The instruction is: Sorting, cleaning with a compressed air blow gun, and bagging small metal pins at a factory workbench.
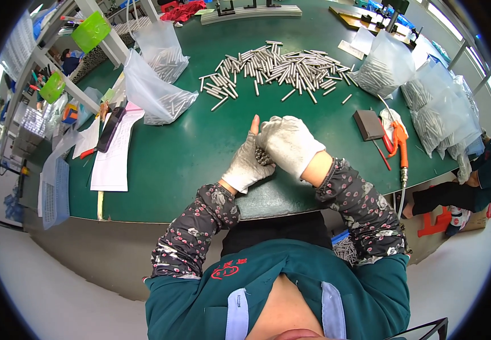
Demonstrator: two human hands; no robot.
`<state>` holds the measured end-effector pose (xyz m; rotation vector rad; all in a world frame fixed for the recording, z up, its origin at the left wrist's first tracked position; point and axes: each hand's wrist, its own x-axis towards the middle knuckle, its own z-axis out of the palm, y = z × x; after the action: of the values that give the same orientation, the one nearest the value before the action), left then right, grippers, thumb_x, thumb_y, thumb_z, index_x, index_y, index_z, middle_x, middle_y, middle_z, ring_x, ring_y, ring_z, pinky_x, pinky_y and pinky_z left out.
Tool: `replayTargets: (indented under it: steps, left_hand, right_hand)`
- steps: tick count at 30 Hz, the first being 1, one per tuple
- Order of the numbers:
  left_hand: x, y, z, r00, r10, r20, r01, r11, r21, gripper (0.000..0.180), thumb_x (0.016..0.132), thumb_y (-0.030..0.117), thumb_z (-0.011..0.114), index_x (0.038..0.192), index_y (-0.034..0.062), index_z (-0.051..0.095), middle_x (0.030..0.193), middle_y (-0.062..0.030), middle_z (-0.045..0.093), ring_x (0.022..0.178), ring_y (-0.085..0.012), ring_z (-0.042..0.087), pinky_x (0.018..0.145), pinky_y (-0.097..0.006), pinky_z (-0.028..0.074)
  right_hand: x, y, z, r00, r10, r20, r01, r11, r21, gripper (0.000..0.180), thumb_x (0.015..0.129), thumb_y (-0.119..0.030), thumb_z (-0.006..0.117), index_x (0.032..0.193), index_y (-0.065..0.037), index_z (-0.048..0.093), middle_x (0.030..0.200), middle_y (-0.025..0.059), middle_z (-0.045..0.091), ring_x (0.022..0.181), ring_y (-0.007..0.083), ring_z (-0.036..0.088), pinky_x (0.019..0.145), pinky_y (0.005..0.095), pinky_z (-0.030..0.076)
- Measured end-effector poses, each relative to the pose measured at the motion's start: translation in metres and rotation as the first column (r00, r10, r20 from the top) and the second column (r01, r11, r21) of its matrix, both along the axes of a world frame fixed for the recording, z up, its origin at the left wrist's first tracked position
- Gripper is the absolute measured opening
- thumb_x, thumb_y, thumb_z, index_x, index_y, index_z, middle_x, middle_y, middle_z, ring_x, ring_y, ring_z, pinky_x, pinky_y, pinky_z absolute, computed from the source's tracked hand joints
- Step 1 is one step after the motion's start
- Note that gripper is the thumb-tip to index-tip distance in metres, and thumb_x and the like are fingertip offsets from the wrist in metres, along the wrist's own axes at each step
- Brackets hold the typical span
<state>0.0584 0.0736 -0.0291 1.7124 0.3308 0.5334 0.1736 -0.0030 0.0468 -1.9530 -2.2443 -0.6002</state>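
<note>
Small bundle of metal pins (263, 156) sits near the worktop's (189, 153) front edge, gripped between left hand (247, 164) and right hand (288, 143), both curled around it. Big loose pile of pins (276, 68) toward the back edge looks unsorted, so plenty left.
</note>
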Motion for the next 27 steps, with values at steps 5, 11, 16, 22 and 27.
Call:
replayTargets:
  steps: [5,11,16,22,27]
  left_hand:
    - [0.002,0.006,-0.011,0.995,0.095,0.043,-0.104,0.924,0.368,0.110,0.061,0.007,0.068,0.140,0.0180,-0.006,0.100,-0.0084,0.056,0.089,-0.0205,0.057,0.084,-0.028,0.044]
    - [-0.003,0.001,0.002,0.987,-0.015,-0.162,0.002,0.997,-0.081,0.110,0.060,-0.014,0.062,0.141,0.0249,-0.001,0.111,-0.0043,0.046,0.098,-0.0140,0.048,0.085,-0.026,0.042]
    - [-0.002,0.003,-0.005,0.996,-0.004,-0.092,0.004,1.000,-0.006,0.110,0.060,-0.014,0.062,0.141,0.0239,-0.001,0.100,-0.0039,0.047,0.086,-0.0117,0.049,0.078,-0.023,0.043]
    - [-0.005,-0.004,0.011,0.989,0.060,-0.135,-0.053,0.997,0.053,0.109,0.060,-0.008,0.067,0.142,0.0221,0.002,0.099,-0.0064,0.050,0.090,-0.0154,0.050,0.085,-0.026,0.040]
    - [-0.004,0.000,0.004,0.989,0.070,-0.127,-0.059,0.994,0.089,0.109,0.059,-0.004,0.070,0.142,0.0210,0.004,0.098,-0.0068,0.051,0.088,-0.0151,0.050,0.090,-0.029,0.037]
  right_hand:
    - [0.002,0.001,0.006,0.975,0.098,0.199,-0.088,0.994,-0.058,0.008,0.064,-0.015,0.057,0.069,-0.009,0.057,0.071,0.0053,0.057,0.072,0.0170,0.056,0.059,0.0284,0.043]
    - [0.018,-0.008,0.013,0.991,0.087,-0.102,-0.085,0.996,0.022,0.010,0.067,-0.015,0.059,0.074,-0.008,0.057,0.071,0.0064,0.056,0.072,0.0225,0.056,0.061,0.0332,0.044]
    - [0.015,-0.009,0.004,0.888,0.117,-0.444,-0.111,0.993,0.039,0.008,0.070,-0.012,0.062,0.075,-0.007,0.058,0.071,0.0087,0.055,0.073,0.0278,0.055,0.064,0.0373,0.044]
    - [0.049,-0.031,0.035,0.745,0.025,-0.667,0.051,0.994,0.093,0.014,0.075,-0.014,0.058,0.081,-0.002,0.060,0.077,0.0115,0.059,0.071,0.0271,0.058,0.066,0.0332,0.046]
    - [0.104,-0.064,0.040,0.765,-0.493,-0.413,0.119,0.740,-0.662,0.027,0.070,-0.026,0.052,0.078,-0.004,0.062,0.071,0.0159,0.061,0.068,0.0310,0.059,0.065,0.0375,0.046]
